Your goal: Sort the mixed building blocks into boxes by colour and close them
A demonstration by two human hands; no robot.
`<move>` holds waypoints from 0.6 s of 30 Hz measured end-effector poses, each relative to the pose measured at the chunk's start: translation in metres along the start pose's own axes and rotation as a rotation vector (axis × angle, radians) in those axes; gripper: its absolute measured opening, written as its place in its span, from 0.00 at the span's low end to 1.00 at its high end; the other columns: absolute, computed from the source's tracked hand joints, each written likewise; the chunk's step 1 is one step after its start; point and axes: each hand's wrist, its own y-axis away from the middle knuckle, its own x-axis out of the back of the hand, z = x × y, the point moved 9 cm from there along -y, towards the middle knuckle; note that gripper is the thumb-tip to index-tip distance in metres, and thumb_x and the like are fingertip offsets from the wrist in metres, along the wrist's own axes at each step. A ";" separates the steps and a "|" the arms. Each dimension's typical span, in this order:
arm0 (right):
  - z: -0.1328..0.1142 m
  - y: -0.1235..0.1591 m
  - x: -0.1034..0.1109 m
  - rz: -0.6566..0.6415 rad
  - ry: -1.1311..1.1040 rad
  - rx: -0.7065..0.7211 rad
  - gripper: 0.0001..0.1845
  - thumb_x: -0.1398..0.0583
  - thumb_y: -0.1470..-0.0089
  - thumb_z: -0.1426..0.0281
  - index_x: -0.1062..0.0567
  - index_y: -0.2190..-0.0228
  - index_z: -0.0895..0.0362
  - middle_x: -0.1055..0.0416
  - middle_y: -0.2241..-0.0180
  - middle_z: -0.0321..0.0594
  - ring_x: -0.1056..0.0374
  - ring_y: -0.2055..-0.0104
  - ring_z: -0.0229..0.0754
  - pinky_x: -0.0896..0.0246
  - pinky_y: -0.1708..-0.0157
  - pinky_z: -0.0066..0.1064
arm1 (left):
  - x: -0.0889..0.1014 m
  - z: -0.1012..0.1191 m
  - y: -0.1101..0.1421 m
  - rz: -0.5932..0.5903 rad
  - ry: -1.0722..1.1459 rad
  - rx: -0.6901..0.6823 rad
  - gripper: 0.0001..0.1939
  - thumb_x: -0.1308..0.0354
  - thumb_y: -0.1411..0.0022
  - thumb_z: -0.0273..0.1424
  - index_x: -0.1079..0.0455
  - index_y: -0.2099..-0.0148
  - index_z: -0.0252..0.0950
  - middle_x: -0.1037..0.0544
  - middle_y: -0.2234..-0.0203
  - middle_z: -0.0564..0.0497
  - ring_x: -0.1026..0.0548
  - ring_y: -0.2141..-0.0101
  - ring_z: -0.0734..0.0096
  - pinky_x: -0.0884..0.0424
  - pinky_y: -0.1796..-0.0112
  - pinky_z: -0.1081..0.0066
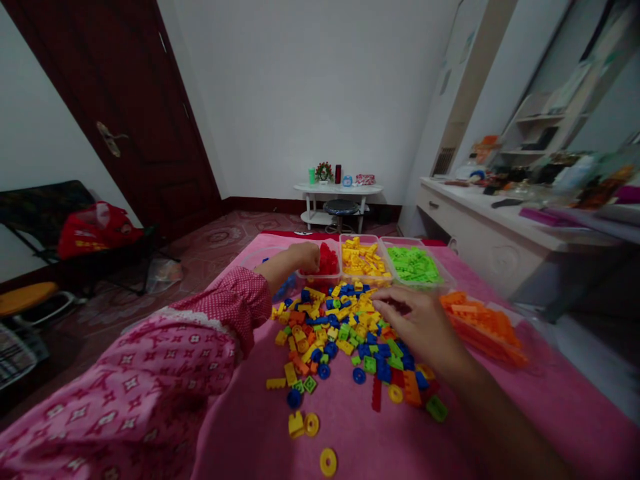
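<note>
My left hand is closed and hangs at the red container, which holds red toy bricks. Whatever its fingers hold is hidden from me. Over the right side of a mixed pile of toy building bricks, my right hand reaches in with fingers stretched and thumb apart, close to some yellow bricks. Blue, green, orange and yellow bricks and small wheels lie in the pile, with a yellow wheel loose in front.
Behind the pile stand containers of yellow bricks and green bricks. Orange bricks fill a container at right; blue bricks show behind my left forearm. All rest on a pink cloth. A cluttered white dresser stands at right.
</note>
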 end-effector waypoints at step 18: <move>-0.005 -0.001 0.001 0.005 0.020 0.035 0.08 0.43 0.47 0.72 0.22 0.69 0.54 0.24 0.69 0.36 0.29 0.68 0.38 0.37 0.68 0.28 | -0.003 0.017 -0.003 0.030 0.128 -0.046 0.06 0.39 0.60 0.19 0.24 0.75 0.30 0.25 0.83 0.48 0.27 0.72 0.64 0.31 0.65 0.68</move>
